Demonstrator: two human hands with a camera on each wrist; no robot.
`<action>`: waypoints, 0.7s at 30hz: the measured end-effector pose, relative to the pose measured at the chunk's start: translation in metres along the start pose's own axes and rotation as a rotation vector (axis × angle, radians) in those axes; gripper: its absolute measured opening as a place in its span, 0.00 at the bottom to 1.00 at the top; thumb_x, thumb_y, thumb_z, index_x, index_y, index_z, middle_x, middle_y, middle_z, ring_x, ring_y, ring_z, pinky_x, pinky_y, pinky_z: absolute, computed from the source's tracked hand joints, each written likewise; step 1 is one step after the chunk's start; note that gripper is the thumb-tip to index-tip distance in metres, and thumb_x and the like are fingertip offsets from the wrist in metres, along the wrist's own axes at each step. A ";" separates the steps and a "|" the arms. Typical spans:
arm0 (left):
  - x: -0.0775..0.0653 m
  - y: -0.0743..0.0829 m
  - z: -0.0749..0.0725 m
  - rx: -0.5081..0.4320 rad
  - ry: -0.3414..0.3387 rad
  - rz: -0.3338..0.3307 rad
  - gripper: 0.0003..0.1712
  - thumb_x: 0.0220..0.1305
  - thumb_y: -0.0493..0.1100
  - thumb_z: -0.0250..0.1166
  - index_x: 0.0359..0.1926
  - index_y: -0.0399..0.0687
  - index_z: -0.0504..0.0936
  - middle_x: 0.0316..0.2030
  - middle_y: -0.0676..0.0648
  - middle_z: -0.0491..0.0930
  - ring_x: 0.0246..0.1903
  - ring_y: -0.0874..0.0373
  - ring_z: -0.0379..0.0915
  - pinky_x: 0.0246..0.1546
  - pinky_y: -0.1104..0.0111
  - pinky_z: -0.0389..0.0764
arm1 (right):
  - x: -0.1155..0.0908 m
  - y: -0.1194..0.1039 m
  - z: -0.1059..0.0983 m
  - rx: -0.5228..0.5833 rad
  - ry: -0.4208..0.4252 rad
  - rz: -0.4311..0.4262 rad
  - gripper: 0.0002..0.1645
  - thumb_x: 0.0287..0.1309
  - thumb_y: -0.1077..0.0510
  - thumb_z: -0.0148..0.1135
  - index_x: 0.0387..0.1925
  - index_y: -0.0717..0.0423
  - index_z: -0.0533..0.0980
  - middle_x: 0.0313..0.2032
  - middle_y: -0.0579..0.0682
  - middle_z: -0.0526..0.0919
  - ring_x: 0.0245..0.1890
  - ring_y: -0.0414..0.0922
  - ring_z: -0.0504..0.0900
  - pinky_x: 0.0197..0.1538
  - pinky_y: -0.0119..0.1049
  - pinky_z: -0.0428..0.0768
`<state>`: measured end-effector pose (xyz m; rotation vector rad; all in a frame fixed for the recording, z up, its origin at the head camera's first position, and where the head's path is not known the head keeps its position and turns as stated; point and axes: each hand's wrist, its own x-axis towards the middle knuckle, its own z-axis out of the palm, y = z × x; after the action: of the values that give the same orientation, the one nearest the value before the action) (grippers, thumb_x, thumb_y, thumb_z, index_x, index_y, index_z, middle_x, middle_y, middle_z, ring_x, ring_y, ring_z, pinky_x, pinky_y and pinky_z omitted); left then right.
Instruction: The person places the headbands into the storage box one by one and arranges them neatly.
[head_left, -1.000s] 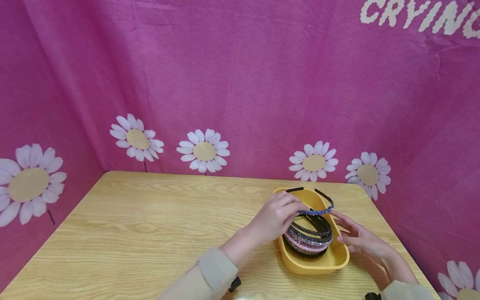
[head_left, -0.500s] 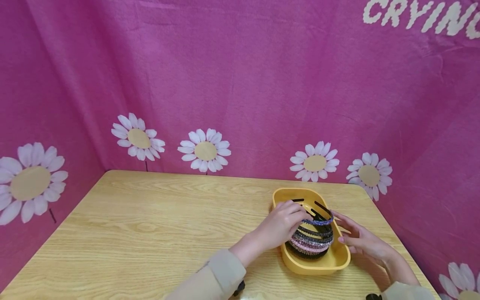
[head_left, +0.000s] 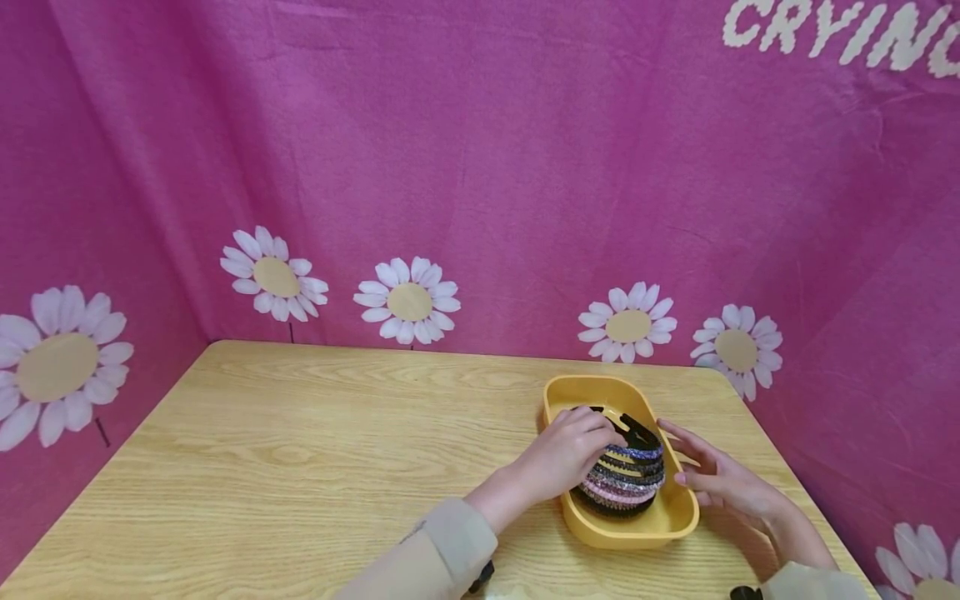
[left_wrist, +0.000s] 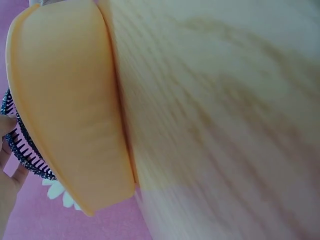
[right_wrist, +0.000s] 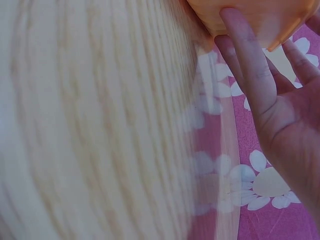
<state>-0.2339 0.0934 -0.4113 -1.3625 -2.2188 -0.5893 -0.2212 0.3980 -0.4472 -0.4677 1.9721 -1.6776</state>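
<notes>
A yellow tray (head_left: 667, 533) stands on the right part of the table and holds a row of glittery headbands (head_left: 618, 487) in black, silver and pink. At the far end of that row lies a blue glittery headband (head_left: 643, 454), its left side pinched by my left hand (head_left: 566, 450). In the left wrist view, the thumb and fingers sit on a toothed, sparkly headband (left_wrist: 22, 159) above the tray's rim. My right hand (head_left: 731, 483) touches the tray's right side, fingers spread and fairly straight; the right wrist view shows fingertips (right_wrist: 235, 22) against the outer wall.
The wood-grain table (head_left: 337, 450) extends left of the tray. A pink cloth (head_left: 487, 183) printed with daisies hangs behind and along both sides, near the table's back and right edges.
My left hand has lowered the blue headband into the tray and drawn it slightly nearer, against the others. My right hand has stayed at the tray's side.
</notes>
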 end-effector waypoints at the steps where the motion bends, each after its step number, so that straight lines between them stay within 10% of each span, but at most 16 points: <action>1: 0.000 0.000 0.000 0.000 -0.003 0.001 0.12 0.65 0.38 0.58 0.48 0.54 0.81 0.44 0.56 0.79 0.49 0.63 0.70 0.60 0.74 0.64 | 0.000 0.000 0.000 -0.001 0.000 -0.002 0.43 0.67 0.65 0.45 0.74 0.45 0.35 0.61 0.34 0.57 0.54 0.41 0.75 0.50 0.50 0.78; 21: 0.003 0.001 0.001 0.024 -0.098 0.035 0.16 0.62 0.38 0.61 0.50 0.57 0.81 0.46 0.57 0.79 0.53 0.63 0.70 0.58 0.74 0.66 | 0.000 -0.001 -0.001 0.012 0.000 0.018 0.44 0.67 0.65 0.45 0.74 0.42 0.35 0.60 0.33 0.58 0.55 0.41 0.75 0.51 0.52 0.78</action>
<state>-0.2344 0.0969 -0.4104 -1.4434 -2.2667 -0.4918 -0.2215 0.3984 -0.4462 -0.4445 1.9591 -1.6781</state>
